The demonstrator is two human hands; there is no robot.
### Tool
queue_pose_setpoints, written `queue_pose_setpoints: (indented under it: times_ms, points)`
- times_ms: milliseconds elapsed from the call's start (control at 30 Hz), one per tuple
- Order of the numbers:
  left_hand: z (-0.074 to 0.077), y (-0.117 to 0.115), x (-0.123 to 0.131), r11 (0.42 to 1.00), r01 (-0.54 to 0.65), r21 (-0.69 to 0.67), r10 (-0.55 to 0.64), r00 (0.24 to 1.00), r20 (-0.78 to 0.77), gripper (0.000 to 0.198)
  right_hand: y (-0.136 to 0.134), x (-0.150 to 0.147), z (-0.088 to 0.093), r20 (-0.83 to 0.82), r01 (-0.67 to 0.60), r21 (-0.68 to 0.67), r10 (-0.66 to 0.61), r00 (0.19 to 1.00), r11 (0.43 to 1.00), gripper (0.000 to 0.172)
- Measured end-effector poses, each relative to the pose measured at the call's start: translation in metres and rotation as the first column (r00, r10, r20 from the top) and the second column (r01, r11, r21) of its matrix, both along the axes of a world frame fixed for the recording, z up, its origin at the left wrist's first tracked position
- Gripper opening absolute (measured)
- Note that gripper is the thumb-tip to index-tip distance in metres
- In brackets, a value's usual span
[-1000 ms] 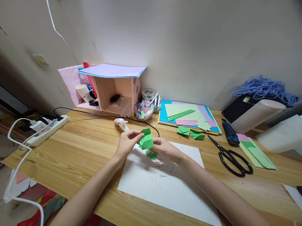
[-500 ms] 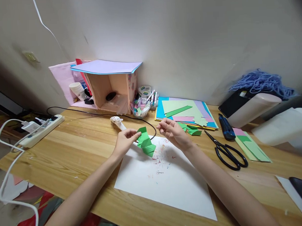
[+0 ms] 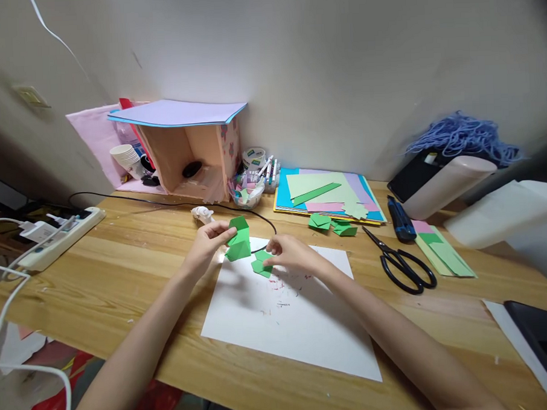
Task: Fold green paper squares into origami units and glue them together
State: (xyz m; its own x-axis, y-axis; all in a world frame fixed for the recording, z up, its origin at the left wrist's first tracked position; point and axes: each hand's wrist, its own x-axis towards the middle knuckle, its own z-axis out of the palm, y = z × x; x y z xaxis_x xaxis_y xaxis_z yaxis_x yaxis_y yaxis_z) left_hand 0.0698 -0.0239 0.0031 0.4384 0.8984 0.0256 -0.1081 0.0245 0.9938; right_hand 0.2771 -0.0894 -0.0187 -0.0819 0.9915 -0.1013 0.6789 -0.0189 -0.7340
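Note:
Pinched between the thumb and fingers of my left hand (image 3: 211,241) is a folded green paper piece (image 3: 239,241). My right hand (image 3: 290,252) holds another green paper piece (image 3: 261,265) just to its right, over the upper part of a white sheet (image 3: 288,343) marked with small coloured specks. The two pieces look separate. Behind my left hand lies a white glue gun (image 3: 203,215), partly hidden. More folded green pieces (image 3: 320,221) rest on the table beyond my right hand.
Black scissors (image 3: 405,266), a blue cutter (image 3: 401,219) and paper strips (image 3: 445,252) lie at right. Behind stand an open box (image 3: 185,154), a bowl of scraps (image 3: 248,194) and stacked coloured papers (image 3: 285,198). A power strip (image 3: 64,238) is at left.
My right hand has come down and left and now grips a green piece. The green paper, one cluster at my left hand before, now shows as two parts. The view has shifted slightly.

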Motion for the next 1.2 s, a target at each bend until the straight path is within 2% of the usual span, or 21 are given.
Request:
queue_pose_setpoints:
  times_ms: [67,167,300,367,400,433,500,533,600,667,733,800,867,900,967,1033,1100,1167,1200]
  points:
    - [-0.001,-0.001,0.002,1.0,0.013,0.001,-0.013,1.0,0.001,0.019,-0.002,-0.008,-0.01,0.102,0.021,0.061,-0.027,0.994,0.998,0.034]
    - [-0.003,-0.001,0.002,1.0,0.01,-0.01,-0.01,1.0,0.0,0.019,-0.003,-0.009,-0.01,0.128,-0.023,0.071,0.014,0.992,0.997,0.031]
    - [-0.005,0.001,0.001,0.999,-0.025,-0.033,0.024,1.0,-0.005,0.021,0.003,0.007,0.007,-0.052,-0.101,-0.103,0.096,0.994,0.99,0.022]
    - [-0.005,0.001,0.002,0.999,-0.042,-0.033,0.041,0.999,-0.016,0.021,0.009,0.023,0.015,-0.211,-0.074,-0.158,0.04,0.977,0.985,0.025]
    - [-0.005,0.001,0.002,0.999,-0.047,-0.028,0.046,0.999,-0.03,0.022,0.011,0.031,0.018,-0.257,-0.018,-0.124,-0.015,0.966,0.992,0.027]
    - [-0.005,0.0,0.003,0.999,-0.05,-0.021,0.049,0.998,-0.049,0.022,0.014,0.04,0.019,-0.27,0.107,-0.062,-0.12,0.955,0.992,0.029]
    - [-0.003,-0.001,0.005,0.999,-0.049,0.005,0.049,0.994,-0.102,0.023,0.019,0.056,0.017,-0.197,0.365,0.077,-0.345,0.918,0.928,0.034]
    - [-0.002,-0.002,0.006,0.999,-0.045,0.02,0.047,0.991,-0.128,0.024,0.021,0.061,0.014,-0.138,0.434,0.145,-0.416,0.899,0.889,0.034]
    - [0.002,-0.002,0.006,0.999,-0.023,0.041,0.03,0.983,-0.184,0.025,0.023,0.066,0.008,0.025,0.489,0.33,-0.525,0.851,0.808,0.029]
    - [0.007,-0.003,0.003,0.998,0.043,0.043,-0.03,0.968,-0.249,0.025,0.022,0.061,0.005,0.138,0.439,0.52,-0.579,0.803,0.733,0.027]
    - [0.016,-0.002,-0.005,0.983,0.183,0.029,-0.164,0.931,-0.325,0.023,0.02,0.049,0.007,0.162,0.361,0.596,-0.547,0.821,0.718,0.025]
    - [0.026,0.0,-0.018,0.921,0.389,0.0,-0.358,0.846,-0.396,0.022,0.018,0.031,0.01,0.108,0.282,0.612,-0.431,0.896,0.739,0.023]
    - [0.036,0.004,-0.035,0.854,0.52,-0.036,-0.483,0.763,-0.43,0.019,0.019,0.011,0.013,0.01,0.202,0.556,-0.25,0.968,0.806,0.018]
    - [0.04,0.007,-0.045,0.845,0.533,-0.036,-0.492,0.75,-0.441,0.019,0.022,-0.001,0.013,-0.026,0.147,0.519,-0.157,0.987,0.842,0.014]
    - [0.045,0.014,-0.065,0.859,0.512,0.002,-0.455,0.764,-0.457,0.022,0.032,-0.025,0.009,-0.078,0.069,0.438,-0.038,0.996,0.896,0.015]
    - [0.046,0.024,-0.084,0.893,0.442,0.08,-0.372,0.827,-0.422,0.026,0.046,-0.051,0.001,-0.086,0.045,0.393,-0.012,0.996,0.919,0.023]
    - [0.042,0.034,-0.099,0.947,0.289,0.141,-0.216,0.897,-0.387,0.026,0.062,-0.076,-0.008,-0.087,0.045,0.411,-0.01,0.996,0.911,0.027]
    - [0.033,0.044,-0.11,0.989,0.127,0.077,-0.087,0.914,-0.397,0.024,0.077,-0.098,-0.017,-0.067,0.013,0.401,0.015,0.998,0.916,0.047]
    - [0.027,0.048,-0.114,0.998,0.059,0.028,-0.041,0.905,-0.423,0.027,0.084,-0.107,-0.02,-0.054,-0.003,0.397,0.027,0.998,0.918,0.049]
